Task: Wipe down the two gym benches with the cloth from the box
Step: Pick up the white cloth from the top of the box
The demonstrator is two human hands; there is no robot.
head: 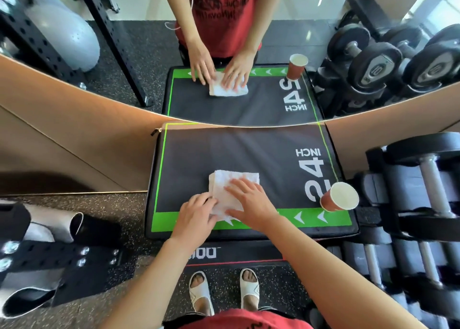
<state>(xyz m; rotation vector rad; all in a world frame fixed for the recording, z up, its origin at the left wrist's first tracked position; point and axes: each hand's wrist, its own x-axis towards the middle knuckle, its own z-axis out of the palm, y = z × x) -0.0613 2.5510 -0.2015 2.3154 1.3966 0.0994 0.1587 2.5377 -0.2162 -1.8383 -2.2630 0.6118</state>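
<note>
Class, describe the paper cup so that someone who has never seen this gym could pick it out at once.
Find the black pad with the green border against the mirror. At its near right corner, beside the large white "24", stands the paper cup. It is reddish-brown outside and pale inside, unlike the black dumbbells to its right.

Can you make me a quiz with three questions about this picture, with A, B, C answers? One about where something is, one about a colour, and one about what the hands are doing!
1. Where is the paper cup?
A. On the floor
B. On the near right corner of the padded box
C. On the dumbbell rack

2. What colour is the cloth?
A. White
B. Green
C. Red

3. What are the hands doing?
A. Lifting dumbbells
B. Holding the cup
C. Pressing on the folded cloth

Answers:
1 B: the cup stands by the big "24" at the box's near right corner.
2 A: the cloth is white against the black top.
3 C: the left hand and the right hand both lie on the cloth.
</note>
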